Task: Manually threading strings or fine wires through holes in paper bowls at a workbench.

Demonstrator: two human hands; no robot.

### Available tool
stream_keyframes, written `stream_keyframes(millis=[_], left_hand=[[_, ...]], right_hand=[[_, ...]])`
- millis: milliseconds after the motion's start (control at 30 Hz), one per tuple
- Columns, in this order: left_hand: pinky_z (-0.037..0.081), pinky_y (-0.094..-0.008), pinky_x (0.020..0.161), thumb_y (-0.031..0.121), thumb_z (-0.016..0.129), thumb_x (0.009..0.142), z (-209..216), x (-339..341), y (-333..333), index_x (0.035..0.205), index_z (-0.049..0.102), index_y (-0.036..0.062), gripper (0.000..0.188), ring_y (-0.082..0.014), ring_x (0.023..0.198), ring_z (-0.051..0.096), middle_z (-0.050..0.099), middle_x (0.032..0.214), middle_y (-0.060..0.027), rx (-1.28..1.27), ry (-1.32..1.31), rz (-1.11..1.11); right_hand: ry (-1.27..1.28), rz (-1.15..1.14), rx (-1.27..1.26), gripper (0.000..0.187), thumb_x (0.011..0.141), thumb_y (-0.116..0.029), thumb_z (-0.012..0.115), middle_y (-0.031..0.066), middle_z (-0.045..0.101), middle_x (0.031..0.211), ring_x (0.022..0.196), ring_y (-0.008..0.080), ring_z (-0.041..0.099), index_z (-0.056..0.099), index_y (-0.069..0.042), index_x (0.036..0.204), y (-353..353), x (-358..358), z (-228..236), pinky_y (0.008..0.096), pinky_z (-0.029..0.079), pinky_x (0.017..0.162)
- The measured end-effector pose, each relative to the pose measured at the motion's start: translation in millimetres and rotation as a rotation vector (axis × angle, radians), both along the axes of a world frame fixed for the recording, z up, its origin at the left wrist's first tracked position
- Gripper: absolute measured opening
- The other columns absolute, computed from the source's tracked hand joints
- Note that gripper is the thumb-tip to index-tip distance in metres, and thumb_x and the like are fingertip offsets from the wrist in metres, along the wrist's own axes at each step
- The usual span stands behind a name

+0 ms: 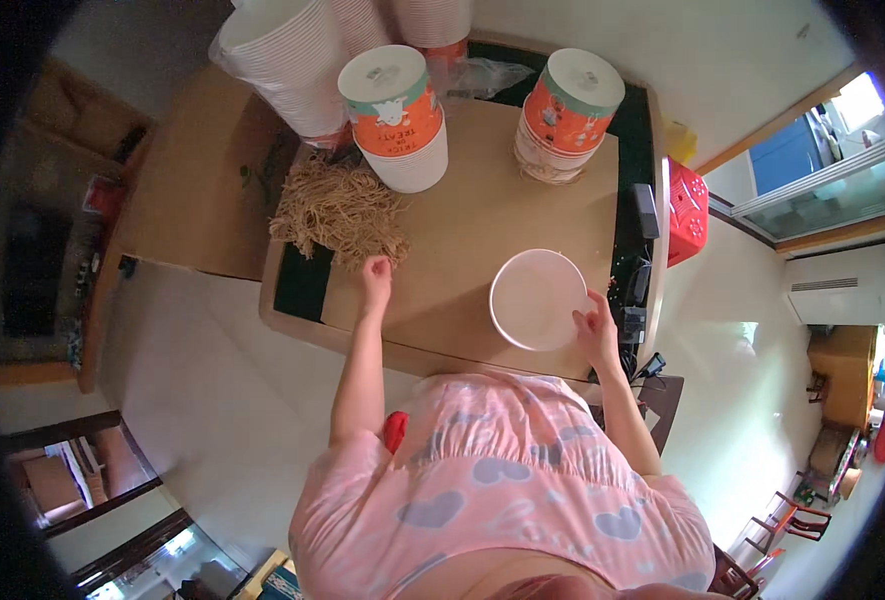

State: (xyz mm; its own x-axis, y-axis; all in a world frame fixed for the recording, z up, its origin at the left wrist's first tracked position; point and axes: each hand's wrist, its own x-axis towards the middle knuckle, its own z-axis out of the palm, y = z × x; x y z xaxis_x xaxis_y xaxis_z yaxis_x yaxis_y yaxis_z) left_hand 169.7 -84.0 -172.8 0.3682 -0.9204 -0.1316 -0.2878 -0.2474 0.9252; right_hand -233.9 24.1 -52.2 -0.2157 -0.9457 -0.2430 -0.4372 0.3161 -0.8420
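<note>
My right hand (594, 328) grips the rim of a white paper bucket (534, 300), thumb at the inside edge and fingers around the outside. The bucket's open mouth faces me, and nothing shows inside it. At the left, my left hand (377, 280) is closed at the near edge of a tangled heap of tan twine strands (337, 208). Its fingertips are pressed together against the strands; whether a strand is between them is too small to tell. Beyond the heap stands an upside-down stack of orange and green printed buckets (396, 120).
Another upside-down bucket stack (569, 115) stands at the far right of the cardboard sheet (472, 190). Tall nested white buckets (282, 65) lean at the back left beside a cardboard box (197, 170). Black adapters (634, 325) line the right edge, near a red plastic stool (687, 212).
</note>
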Motion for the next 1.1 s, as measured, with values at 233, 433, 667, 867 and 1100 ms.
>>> stream_keyframes(millis=[233,433,667,867,1100], left_hand=[[0.048,-0.0338,0.067,0.019,0.06,0.082,15,19,-51,0.09,0.065,0.0045,0.017,-0.0251,0.078,0.062,0.062,0.083,-0.0139,-0.052,-0.735,-0.105],[0.049,-0.0372,0.064,0.021,0.064,0.078,57,9,-56,0.087,0.064,0.0072,0.016,-0.0269,0.071,0.062,0.063,0.081,-0.011,-0.016,-0.589,-0.133],[0.047,-0.0236,0.064,0.009,0.057,0.088,240,-11,-23,0.093,0.058,0.0038,0.007,-0.0121,0.073,0.059,0.062,0.09,-0.0051,-0.626,0.007,-0.079],[0.051,-0.028,0.07,0.005,0.052,0.09,372,-28,14,0.097,0.051,0.0008,0.008,-0.023,0.085,0.063,0.062,0.102,-0.0208,-1.092,-0.091,0.137],[0.049,-0.025,0.065,0.002,0.059,0.083,318,-91,66,0.086,0.058,0.0021,0.003,-0.0161,0.075,0.061,0.063,0.086,-0.009,-0.621,0.07,-0.456]], right_hand=[[0.003,-0.087,-0.066,0.042,0.086,-0.01,0.059,0.0002,0.049,0.071,0.063,0.0088,0.046,0.044,-0.015,0.125,8,-3,2,0.0234,0.043,0.059],[0.03,-0.06,-0.164,0.041,0.087,-0.005,0.056,0.0005,0.051,0.075,0.067,0.009,0.05,0.043,-0.008,0.126,16,-21,42,0.0237,0.043,0.062],[0.203,0.152,-0.237,0.033,0.085,-0.001,0.054,0.0063,0.056,0.079,0.071,0.0145,0.055,0.051,-0.004,0.118,17,-46,89,0.0262,0.047,0.061],[0.081,0.252,-0.284,0.027,0.084,0.002,0.053,0.0107,0.057,0.086,0.073,0.0172,0.058,0.056,-0.002,0.11,17,-7,95,0.0258,0.048,0.067],[-0.083,0.397,-0.575,0.03,0.077,0.004,0.059,0.0141,0.058,0.107,0.099,0.025,0.058,0.058,-0.002,0.107,10,49,135,0.0321,0.045,0.085]])
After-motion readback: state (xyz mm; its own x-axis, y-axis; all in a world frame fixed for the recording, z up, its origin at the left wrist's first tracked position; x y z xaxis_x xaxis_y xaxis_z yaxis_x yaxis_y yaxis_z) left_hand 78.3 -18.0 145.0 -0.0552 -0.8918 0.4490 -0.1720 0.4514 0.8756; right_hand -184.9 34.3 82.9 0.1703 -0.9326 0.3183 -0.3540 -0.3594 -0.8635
